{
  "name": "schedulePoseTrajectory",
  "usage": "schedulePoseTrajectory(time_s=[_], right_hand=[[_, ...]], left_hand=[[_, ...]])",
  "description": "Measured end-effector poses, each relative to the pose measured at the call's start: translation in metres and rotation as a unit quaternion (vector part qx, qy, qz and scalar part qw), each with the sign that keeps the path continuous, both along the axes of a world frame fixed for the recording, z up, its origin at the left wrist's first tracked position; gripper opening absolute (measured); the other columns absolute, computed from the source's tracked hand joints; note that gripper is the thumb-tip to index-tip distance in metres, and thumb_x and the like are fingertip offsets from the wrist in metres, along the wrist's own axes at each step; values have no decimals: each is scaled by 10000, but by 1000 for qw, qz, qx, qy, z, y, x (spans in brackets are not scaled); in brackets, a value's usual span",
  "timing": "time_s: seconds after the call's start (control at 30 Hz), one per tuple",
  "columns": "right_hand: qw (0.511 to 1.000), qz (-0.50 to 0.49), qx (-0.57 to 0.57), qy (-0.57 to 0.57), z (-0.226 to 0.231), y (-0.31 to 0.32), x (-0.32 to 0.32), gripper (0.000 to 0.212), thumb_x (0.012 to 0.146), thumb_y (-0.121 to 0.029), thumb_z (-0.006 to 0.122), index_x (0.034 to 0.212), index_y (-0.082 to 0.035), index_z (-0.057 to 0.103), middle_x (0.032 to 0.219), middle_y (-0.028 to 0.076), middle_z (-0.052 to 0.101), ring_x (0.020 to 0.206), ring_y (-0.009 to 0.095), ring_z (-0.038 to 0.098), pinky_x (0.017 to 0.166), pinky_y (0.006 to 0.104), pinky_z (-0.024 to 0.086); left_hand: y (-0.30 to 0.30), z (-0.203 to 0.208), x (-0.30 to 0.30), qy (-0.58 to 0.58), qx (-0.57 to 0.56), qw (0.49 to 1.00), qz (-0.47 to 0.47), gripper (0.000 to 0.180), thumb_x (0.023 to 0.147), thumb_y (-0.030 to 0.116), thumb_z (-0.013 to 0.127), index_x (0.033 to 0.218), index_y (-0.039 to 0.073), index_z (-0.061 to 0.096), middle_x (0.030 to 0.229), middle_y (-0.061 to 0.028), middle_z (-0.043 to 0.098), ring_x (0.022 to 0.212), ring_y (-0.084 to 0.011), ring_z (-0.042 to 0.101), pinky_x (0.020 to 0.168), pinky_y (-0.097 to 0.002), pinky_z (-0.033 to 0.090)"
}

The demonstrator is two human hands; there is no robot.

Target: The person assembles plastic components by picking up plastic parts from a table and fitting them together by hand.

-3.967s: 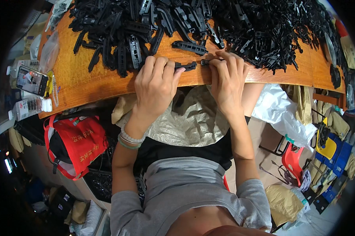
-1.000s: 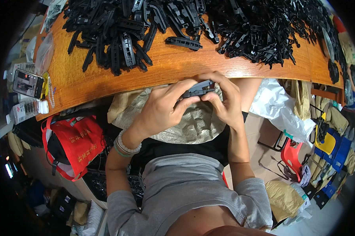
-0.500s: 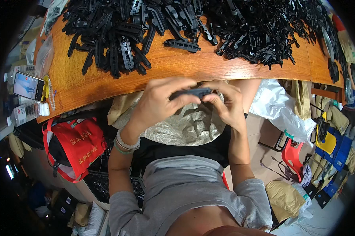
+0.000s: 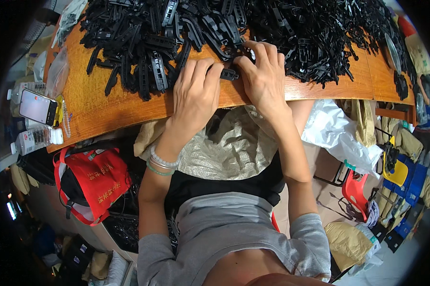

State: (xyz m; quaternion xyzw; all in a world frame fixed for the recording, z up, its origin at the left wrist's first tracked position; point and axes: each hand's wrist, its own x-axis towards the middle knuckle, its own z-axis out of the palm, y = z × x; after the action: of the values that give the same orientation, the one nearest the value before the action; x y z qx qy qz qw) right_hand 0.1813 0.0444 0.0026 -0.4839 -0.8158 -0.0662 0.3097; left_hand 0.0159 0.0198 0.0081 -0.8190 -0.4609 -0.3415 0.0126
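- One black part [image 4: 230,74] is seen near the front edge of the tabletop [image 4: 91,105], between the two hands; its right end is left exposed beside the left index finger, the rest being covered.
- The left hand [image 4: 196,90]: fingers are curled over the part; whether it is gripped cannot be told.
- The right hand [image 4: 265,78]: fingers are bent, just beyond the part's exposed end; their tips are partly hidden, so a grasp cannot be told.
- Two heaps are spread toward the far edge: long parts [image 4: 143,40] left, small parts [image 4: 315,47] right, too many to be counted.
- One phone [image 4: 36,106] and two bottles [image 4: 36,138] are seen by the left edge.
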Motion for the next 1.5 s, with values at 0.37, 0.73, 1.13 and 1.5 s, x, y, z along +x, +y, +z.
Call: schedulePoseTrajectory(time_s=[0.37, 0.73, 1.13, 1.5], right_hand=[[952, 109, -107, 264, 12, -31, 5, 186, 761, 20, 632, 939, -11, 589, 978, 102, 591, 913, 247, 562, 809, 352, 412], [859, 140, -246, 428, 10, -58, 4, 102, 775, 30, 659, 875, 32, 641, 787, 109, 638, 671, 180, 625, 604, 268, 481], [922, 154, -173, 311, 15, -59, 9, 300, 718, -132, 713, 973, -9, 615, 923, 121, 618, 816, 258, 564, 685, 328, 431], [908, 146, -199, 338, 12, -61, 10, 289, 682, -39, 728, 949, 17, 632, 809, 123, 625, 704, 247, 593, 634, 322, 453]], left_hand=[[-15, 10, -9, -522, -354, 776, -28, 274, 894, 40, 547, 1134, -90, 573, 905, -126, 657, 654, -90, 595, 535, -204, 485], [-24, 31, -11, -367, -516, 771, -69, 253, 889, 83, 570, 1075, -83, 615, 784, -84, 658, 535, -96, 589, 450, -200, 413], [-38, 34, -9, -183, -220, 947, -148, 312, 787, -15, 655, 1085, -67, 579, 785, -168, 651, 698, -231, 677, 592, -295, 498], [-39, 24, -11, -233, -271, 922, -148, 264, 778, 39, 688, 1006, -73, 616, 837, -191, 665, 720, -234, 683, 618, -294, 507]])
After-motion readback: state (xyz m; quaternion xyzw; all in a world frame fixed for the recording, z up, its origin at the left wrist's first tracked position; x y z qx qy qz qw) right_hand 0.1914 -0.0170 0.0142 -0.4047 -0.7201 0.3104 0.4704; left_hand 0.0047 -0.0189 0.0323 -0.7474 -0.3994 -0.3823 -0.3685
